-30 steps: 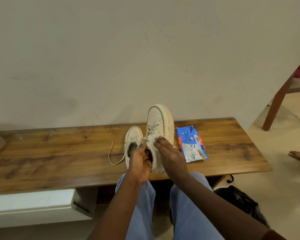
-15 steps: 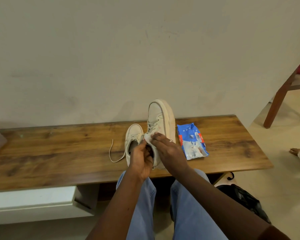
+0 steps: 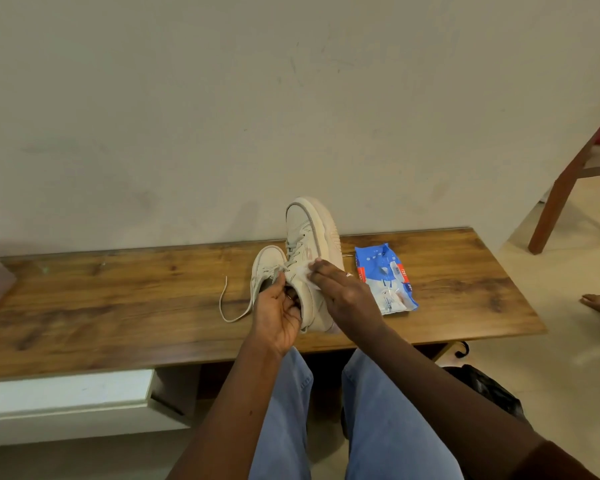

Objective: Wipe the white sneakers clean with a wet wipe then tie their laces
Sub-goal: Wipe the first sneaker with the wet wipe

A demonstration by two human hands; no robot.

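Raised sneaker: we are holding the raised sneaker (image 3: pixel 305 237) toe-up over the near middle of the bench (image 3: pixel 118 306), with its heel low and its sole facing right.
Wet wipe: the wet wipe (image 3: pixel 303 271) is lying against the shoe's laced side, under our right fingertips.
Right hand: our right hand (image 3: pixel 347 292) is pressing the wipe to the shoe, fingers fairly straight, not wrapping it.
Left hand: our left hand (image 3: pixel 278 313) is gripping the shoe's heel opening, fingers curled into it.
Second sneaker: the second sneaker (image 3: pixel 265 268) is sitting flat just left of the raised one, its loose lace (image 3: pixel 229 306) trailing left.
Packet: a blue-and-white packet (image 3: pixel 385 278) is lying flat on the bench, just right of the raised shoe.
Floor: a black bag (image 3: pixel 485 389) is lying near right, below the bench.
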